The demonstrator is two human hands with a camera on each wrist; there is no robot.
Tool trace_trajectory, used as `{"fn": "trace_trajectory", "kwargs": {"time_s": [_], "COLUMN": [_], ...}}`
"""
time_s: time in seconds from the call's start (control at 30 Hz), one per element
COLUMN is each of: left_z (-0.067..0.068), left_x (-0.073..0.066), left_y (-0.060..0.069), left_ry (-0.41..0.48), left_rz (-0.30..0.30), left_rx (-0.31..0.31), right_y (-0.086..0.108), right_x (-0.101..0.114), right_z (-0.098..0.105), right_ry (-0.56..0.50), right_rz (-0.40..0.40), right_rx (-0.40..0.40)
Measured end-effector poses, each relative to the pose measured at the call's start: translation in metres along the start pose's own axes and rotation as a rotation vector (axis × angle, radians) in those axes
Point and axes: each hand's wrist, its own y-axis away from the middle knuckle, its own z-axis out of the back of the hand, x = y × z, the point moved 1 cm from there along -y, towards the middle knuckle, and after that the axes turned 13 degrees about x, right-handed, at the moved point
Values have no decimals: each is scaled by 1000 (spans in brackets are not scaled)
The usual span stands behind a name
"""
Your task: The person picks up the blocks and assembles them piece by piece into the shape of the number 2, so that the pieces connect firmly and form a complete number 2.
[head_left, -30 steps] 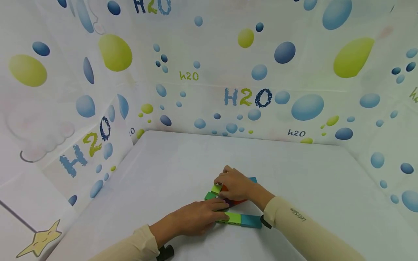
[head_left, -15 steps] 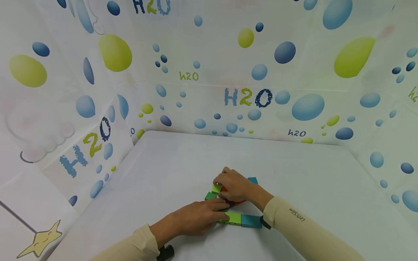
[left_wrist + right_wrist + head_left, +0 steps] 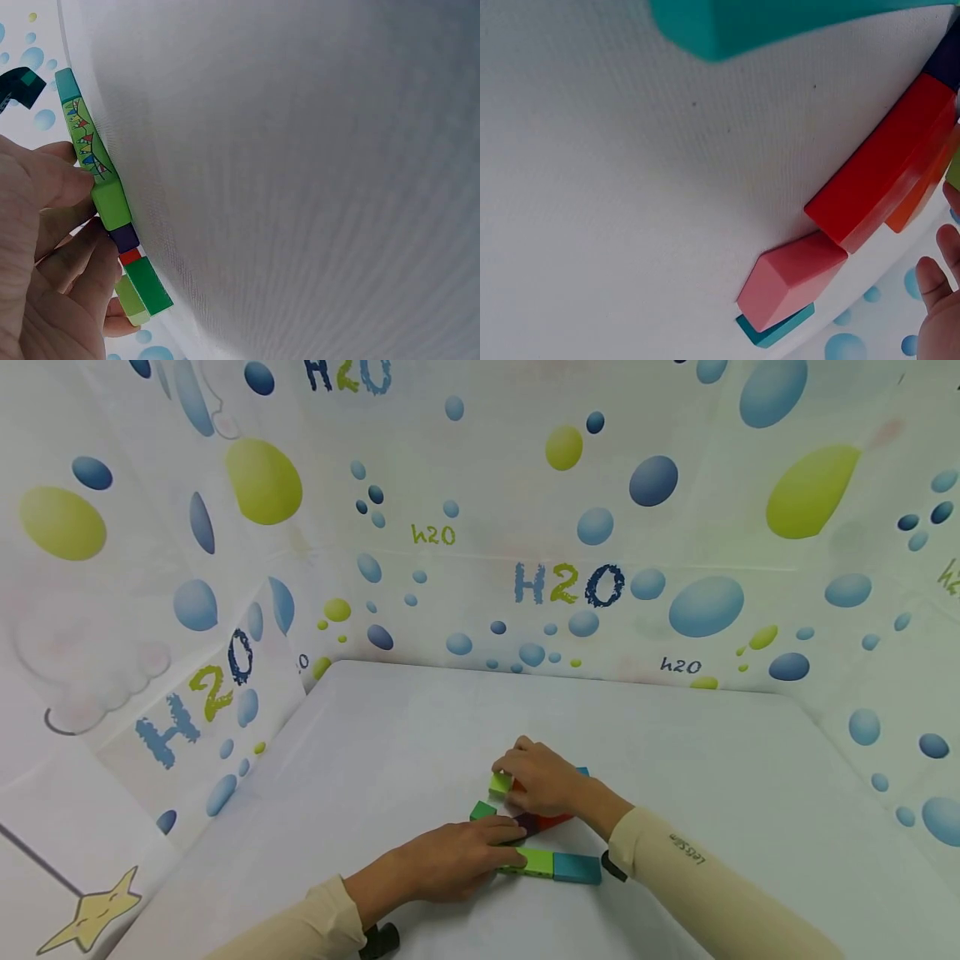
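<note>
My left hand [image 3: 457, 860] lies across the blocks in the head view, fingers fairly straight. Its thumb touches a lime block printed with bunting [image 3: 88, 139], and other fingers reach a dark purple block [image 3: 124, 238]. Beyond it my right hand [image 3: 546, 781] pinches a light green block [image 3: 500, 786] between thumb and fingers. A darker green block [image 3: 482, 811] sits between the hands. The red block [image 3: 892, 154] and an orange block [image 3: 926, 191] lie under the right hand, which partly hides them in the head view.
A teal block [image 3: 577, 868] adjoins the bunting block's right end. Past the red block stand a pink block [image 3: 795, 274] and another teal block [image 3: 780, 326]. The white tabletop [image 3: 375, 735] meets a printed backdrop [image 3: 480, 527] at the back and sides.
My right hand has shifted slightly away and right with the light green block, widening its gap from the darker green block. The left hand stays where it was.
</note>
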Motion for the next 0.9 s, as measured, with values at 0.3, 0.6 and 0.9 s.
{"fn": "trace_trajectory", "kwargs": {"time_s": [0.3, 0.6, 0.9], "left_z": [3, 1, 1], "left_x": [-1, -1, 0], "left_y": [0, -1, -1], "left_ry": [26, 36, 36], "left_rz": [16, 27, 36], "left_rx": [24, 31, 36], "right_y": [7, 17, 26], "right_x": [-7, -17, -28], "right_z": [5, 9, 12], "right_ry": [5, 0, 26], "right_rz": [-60, -71, -156], "right_rx": [2, -29, -20]}}
